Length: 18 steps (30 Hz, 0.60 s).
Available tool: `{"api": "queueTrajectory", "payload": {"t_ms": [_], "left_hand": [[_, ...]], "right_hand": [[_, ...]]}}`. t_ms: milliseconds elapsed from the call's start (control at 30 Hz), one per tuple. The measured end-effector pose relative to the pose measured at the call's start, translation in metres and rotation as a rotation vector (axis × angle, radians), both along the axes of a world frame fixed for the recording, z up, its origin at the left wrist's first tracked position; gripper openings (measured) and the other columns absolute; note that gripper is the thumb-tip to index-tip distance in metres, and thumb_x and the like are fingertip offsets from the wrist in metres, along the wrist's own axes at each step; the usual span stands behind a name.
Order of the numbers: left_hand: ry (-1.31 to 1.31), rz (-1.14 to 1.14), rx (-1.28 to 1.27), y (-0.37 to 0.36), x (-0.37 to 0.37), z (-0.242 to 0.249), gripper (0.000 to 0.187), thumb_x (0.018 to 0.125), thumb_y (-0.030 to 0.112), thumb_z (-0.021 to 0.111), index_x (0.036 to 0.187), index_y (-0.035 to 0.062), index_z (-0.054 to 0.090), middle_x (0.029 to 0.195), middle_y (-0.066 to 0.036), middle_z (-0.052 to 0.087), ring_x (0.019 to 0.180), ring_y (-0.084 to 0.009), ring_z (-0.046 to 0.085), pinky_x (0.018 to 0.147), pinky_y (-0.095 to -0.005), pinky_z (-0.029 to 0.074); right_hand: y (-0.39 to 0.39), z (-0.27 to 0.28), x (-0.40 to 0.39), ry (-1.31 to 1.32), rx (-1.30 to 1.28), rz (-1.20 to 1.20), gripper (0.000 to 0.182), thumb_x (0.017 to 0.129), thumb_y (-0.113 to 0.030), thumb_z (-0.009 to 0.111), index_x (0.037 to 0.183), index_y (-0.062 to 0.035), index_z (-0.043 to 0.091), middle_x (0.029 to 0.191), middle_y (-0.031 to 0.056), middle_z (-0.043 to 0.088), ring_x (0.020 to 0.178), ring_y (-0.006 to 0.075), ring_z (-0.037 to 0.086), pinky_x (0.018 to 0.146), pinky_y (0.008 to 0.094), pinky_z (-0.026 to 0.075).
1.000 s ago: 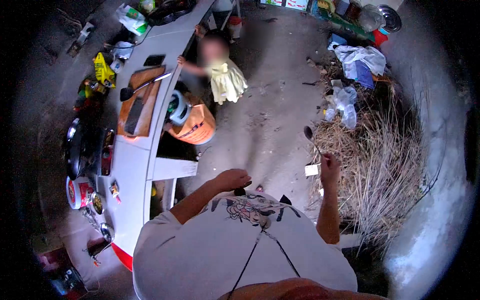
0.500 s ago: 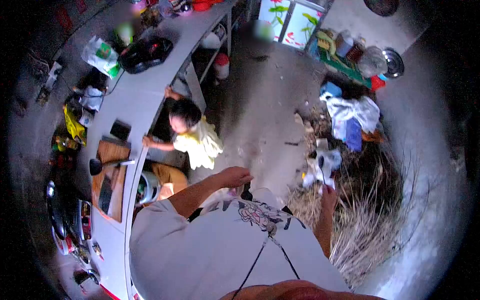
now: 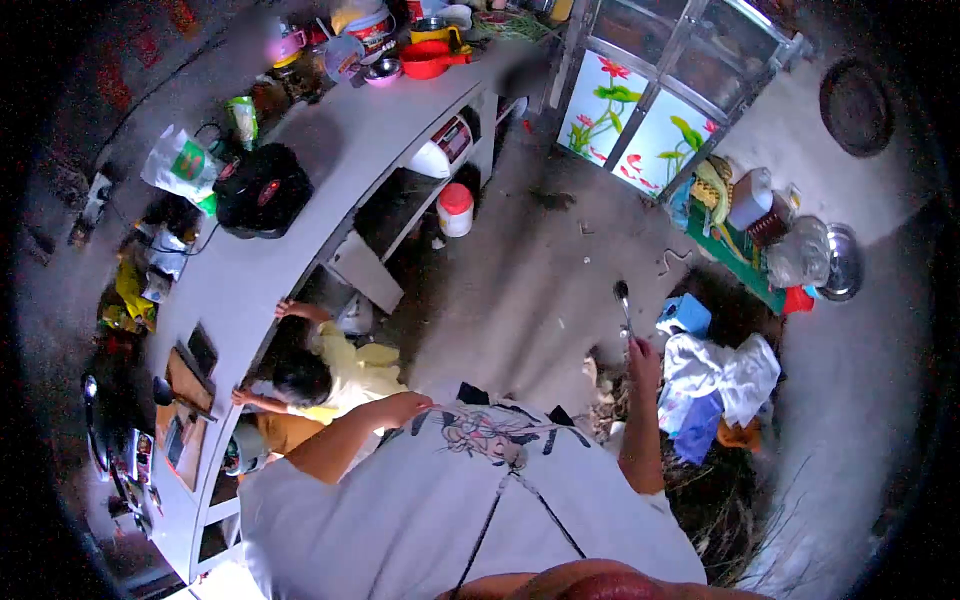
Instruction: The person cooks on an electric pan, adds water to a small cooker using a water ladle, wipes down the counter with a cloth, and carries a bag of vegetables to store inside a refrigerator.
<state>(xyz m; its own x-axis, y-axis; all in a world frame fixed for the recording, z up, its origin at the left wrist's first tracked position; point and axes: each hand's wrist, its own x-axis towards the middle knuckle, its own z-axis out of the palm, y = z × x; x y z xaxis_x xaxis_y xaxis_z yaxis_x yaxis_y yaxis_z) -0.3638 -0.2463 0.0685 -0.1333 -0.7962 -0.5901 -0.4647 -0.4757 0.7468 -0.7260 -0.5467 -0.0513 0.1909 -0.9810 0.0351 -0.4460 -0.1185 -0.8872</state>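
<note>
The fingers of the right hand (image 3: 643, 360), right of centre in the frame, are closed around the handle of a long, thin-handled spoon with a dark, rounded bowl (image 3: 622, 293), which points up the frame over the bare grey-brown floor (image 3: 520, 290), touching nothing else that I can see. The left hand (image 3: 400, 409), low and left of centre, is in front of a loose white shirt printed with a cartoon figure (image 3: 400, 520); its fingers look bent, but from here I can't tell whether they grip anything. Near the spoon hand, to its right, lie a blue box-like thing (image 3: 686, 314) and a rumpled white cloth (image 3: 715, 370) with a purple cloth (image 3: 698, 428) below it. Beyond the left hand, someone in a pale yellow garment (image 3: 345, 365) holds the edge of a long white counter (image 3: 335, 135) that curves up the left side. I'd judge the step in hand to be carrying the spoon, held out ahead; the next move calls for a firm hold, with the bowl kept clear of the cloths.
</note>
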Motion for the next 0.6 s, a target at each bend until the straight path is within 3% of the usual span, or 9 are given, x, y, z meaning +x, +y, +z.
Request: {"api": "queueTrajectory", "payload": {"t_ms": [100,200,233,300,367,467,600], "left_hand": [[-0.039,0.064,-0.076,-0.053,0.009,-0.05,0.027,0.083,0.027,0.041,0.092,0.0042,0.054,0.087,-0.014,0.056,0.082,-0.0242,0.052,0.072,-0.0334,0.04],[-0.065,0.32,-0.08,-0.118,0.017,-0.089,0.029,0.082,0.03,0.044,0.087,0.0041,0.057,0.084,-0.012,0.059,0.077,-0.0211,0.053,0.07,-0.0326,0.04],[0.064,0.455,0.009,-0.146,0.028,-0.096,0.038,0.083,0.038,0.042,0.08,0.0034,0.058,0.08,-0.01,0.06,0.072,-0.0165,0.053,0.067,-0.0313,0.04],[0.073,0.526,0.08,-0.208,0.057,-0.104,0.042,0.082,0.041,0.041,0.078,0.0025,0.058,0.078,-0.01,0.06,0.071,-0.0146,0.052,0.065,-0.031,0.04],[0.091,0.604,0.157,-0.272,0.087,-0.094,0.046,0.082,0.044,0.04,0.077,0.0017,0.058,0.077,-0.009,0.06,0.07,-0.0128,0.051,0.064,-0.0306,0.04],[-0.071,0.449,-0.019,-0.359,0.118,-0.052,0.056,0.083,0.049,0.033,0.068,-0.0005,0.054,0.064,-0.007,0.052,0.061,-0.0169,0.046,0.061,-0.0313,0.038],[0.082,0.421,0.019,-0.428,0.167,-0.023,0.055,0.082,0.051,0.031,0.065,0.0036,0.053,0.062,-0.003,0.047,0.059,-0.0159,0.043,0.057,-0.0304,0.037]], "right_hand": [[-0.098,0.077,0.097,-0.29,0.339,0.065,0.021,0.079,-0.021,0.052,0.092,-0.0043,0.053,0.061,-0.004,0.044,0.049,0.0035,0.038,0.043,0.0184,0.03],[-0.184,0.08,0.157,-0.28,0.311,0.107,0.02,0.079,-0.019,0.053,0.094,-0.0054,0.053,0.059,-0.0056,0.038,0.046,0.002,0.034,0.04,0.0164,0.027],[-0.207,0.082,0.172,-0.278,0.305,0.112,0.02,0.079,-0.019,0.053,0.094,-0.0054,0.053,0.059,-0.0056,0.038,0.046,0.002,0.034,0.04,0.0164,0.027],[-0.249,0.091,0.201,-0.362,0.404,0.155,0.021,0.079,-0.017,0.053,0.095,-0.0035,0.052,0.062,-0.0053,0.04,0.045,0.0021,0.033,0.04,0.0162,0.026],[-0.288,0.106,0.224,-0.384,0.406,0.145,0.02,0.079,-0.016,0.053,0.095,-0.0029,0.052,0.063,-0.005,0.04,0.046,0.0022,0.033,0.04,0.0161,0.026],[-0.348,0.12,0.237,-0.299,0.378,0.137,0.02,0.079,-0.014,0.053,0.095,-0.0022,0.052,0.065,-0.0043,0.042,0.047,0.0024,0.034,0.041,0.0157,0.026],[-0.447,0.104,0.261,-0.208,0.225,0.188,0.021,0.079,-0.013,0.052,0.096,-0.0021,0.052,0.066,-0.0032,0.043,0.049,0.0023,0.035,0.041,0.0154,0.026]]}}
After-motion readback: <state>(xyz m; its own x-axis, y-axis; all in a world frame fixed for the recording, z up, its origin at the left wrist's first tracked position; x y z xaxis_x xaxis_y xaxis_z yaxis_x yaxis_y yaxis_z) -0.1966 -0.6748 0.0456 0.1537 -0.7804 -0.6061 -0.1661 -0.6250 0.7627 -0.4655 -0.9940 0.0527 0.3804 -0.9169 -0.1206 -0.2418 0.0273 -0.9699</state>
